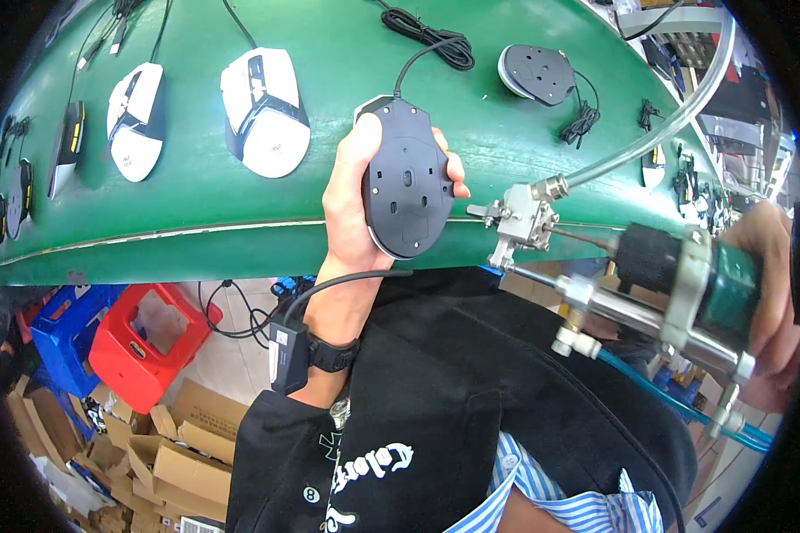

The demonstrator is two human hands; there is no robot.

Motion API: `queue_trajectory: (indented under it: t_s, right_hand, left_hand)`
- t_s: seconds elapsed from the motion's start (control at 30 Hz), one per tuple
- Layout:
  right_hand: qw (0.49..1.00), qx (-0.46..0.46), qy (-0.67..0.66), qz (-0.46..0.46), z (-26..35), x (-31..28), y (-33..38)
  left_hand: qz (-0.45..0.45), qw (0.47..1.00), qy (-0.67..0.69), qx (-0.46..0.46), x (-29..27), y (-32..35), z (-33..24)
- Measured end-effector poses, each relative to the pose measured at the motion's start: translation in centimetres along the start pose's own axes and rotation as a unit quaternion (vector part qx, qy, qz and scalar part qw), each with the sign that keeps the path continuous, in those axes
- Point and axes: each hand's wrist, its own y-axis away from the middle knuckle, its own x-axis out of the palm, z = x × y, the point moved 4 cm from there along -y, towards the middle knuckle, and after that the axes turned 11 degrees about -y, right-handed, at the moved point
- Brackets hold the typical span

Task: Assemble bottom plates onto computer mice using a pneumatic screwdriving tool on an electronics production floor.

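My left hand [348, 200] is wrapped round a black wired computer mouse [407, 178], held with its flat underside toward me over the front edge of the green belt [338, 53]. Screw holes and small slots show in that underside, and the cable leaves its far end. At the right, my right hand [764, 293] is closed round the green and black body of a power screwdriver [649, 275]. Its metal head [523, 222] points left, a short way to the right of the mouse and apart from it. A clear tube [658, 142] joins that head.
Two white-and-black mice [265, 111] [137, 120] lie at the left of the belt, with more beyond. An upturned mouse [538, 75] lies at the far right. Below stand red [147, 346] and blue stools [67, 338] and cardboard boxes [187, 453]. A blue hose [667, 400] trails from the screwdriver.
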Motion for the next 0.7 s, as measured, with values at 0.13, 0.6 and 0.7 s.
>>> queue_trajectory:
  t_s: [0.13, 0.6, 0.7]
  right_hand:
    - [0.996, -0.081, 0.016, 0.036, -1.0, -1.1, 2.1]
    - [0.932, -0.335, 0.087, 0.105, -4.1, -1.8, 5.7]
    - [0.949, -0.295, 0.104, 0.035, -4.4, -1.1, 2.1]
  left_hand:
    - [0.015, 1.0, -0.004, -0.002, 0.4, -0.1, 0.0]
    - [0.02, 0.999, -0.045, 0.004, 0.8, -0.3, -0.3]
    - [0.004, 1.0, -0.027, -0.011, 0.9, -0.5, -0.4]
